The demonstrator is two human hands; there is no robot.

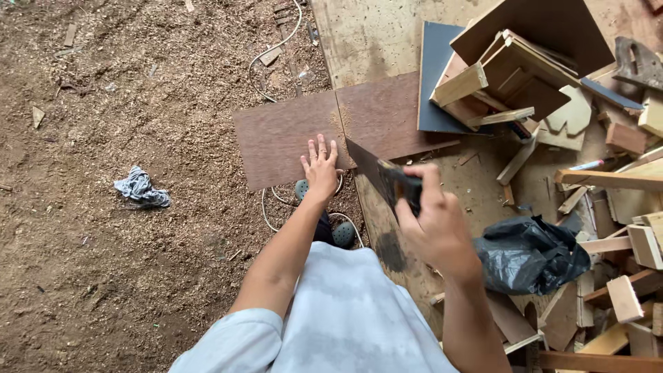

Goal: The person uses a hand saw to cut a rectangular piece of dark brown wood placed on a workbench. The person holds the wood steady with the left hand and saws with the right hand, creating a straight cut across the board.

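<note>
Brown plywood panel lies flat, its right part on a raised wooden platform, left part overhanging the sawdust floor. Left hand presses flat on the panel's near edge, fingers spread, its grip apart. Right hand has its grip clamped on the dark handle of a handsaw; blade tip meets the panel just right of the left hand. White cable runs across the floor, far of the panel and under it. Grey crumpled rag on the floor, well left. Black plastic bag just right of the right hand. Wood offcuts pile far right on the platform. Person wears a white shirt.
</note>
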